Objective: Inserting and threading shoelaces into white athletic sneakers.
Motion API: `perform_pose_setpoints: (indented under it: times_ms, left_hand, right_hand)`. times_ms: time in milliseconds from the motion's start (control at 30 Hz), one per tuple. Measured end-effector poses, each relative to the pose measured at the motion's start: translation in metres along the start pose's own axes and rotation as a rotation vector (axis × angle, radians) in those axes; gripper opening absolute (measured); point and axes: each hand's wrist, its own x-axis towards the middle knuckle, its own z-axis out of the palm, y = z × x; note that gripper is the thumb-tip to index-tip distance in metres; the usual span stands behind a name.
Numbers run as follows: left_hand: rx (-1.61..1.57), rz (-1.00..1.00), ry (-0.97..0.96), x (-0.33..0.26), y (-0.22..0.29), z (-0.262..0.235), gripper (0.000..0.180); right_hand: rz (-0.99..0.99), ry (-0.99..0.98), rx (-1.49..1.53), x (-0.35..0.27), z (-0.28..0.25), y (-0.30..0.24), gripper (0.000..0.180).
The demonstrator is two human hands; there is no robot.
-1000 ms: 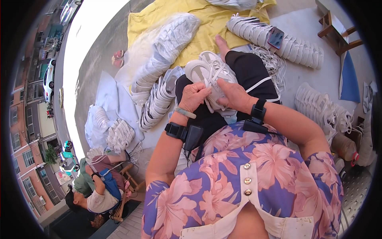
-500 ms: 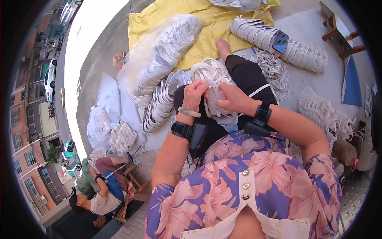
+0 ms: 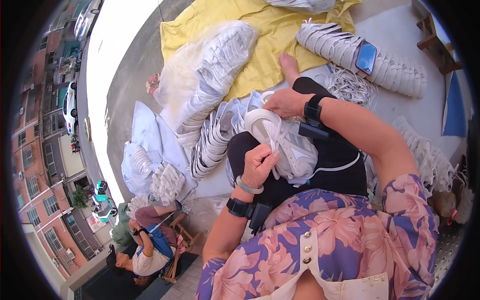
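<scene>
A white and pale grey shoe upper (image 3: pixel 296 156) with a mesh toe lies across my dark-trousered lap. My left hand (image 3: pixel 260 164) is closed at its near left side, fingers pinching a white shoelace at the lacing. Beyond the toe, my right hand (image 3: pixel 286 103) is closed too, with a white loop that looks like the lace at its fingertips. Another length of white lace (image 3: pixel 340 167) runs over my right thigh. Both wrists wear black strapped devices.
Nested shoe uppers (image 3: pixel 212 142) lie left of my knee, with plastic-wrapped ones (image 3: pixel 227 55) farther off. A phone (image 3: pixel 366 57) rests on another row (image 3: pixel 400 75), near piled laces (image 3: pixel 352 86). Beneath is yellow cloth (image 3: pixel 185 30). Another person (image 3: pixel 150 247) sits at the left.
My right hand has moved up and away from the lacing to beyond the toe. My left hand has shifted nearer to me. The shoe upper has turned and shows more of its side.
</scene>
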Motion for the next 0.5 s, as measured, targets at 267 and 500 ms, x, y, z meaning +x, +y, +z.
perform_pose_setpoints:
  times_ms: [267,500]
  left_hand:
    - [0.06,-0.019,-0.046,0.014,0.006,0.002,0.02]
    - [0.088,-0.064,-0.023,0.016,0.004,0.005,0.02]
  right_hand:
    - [-0.018,-0.135,0.337,0.047,0.005,0.051,0.016]
    - [0.108,0.046,0.354,0.06,0.013,0.086,0.018]
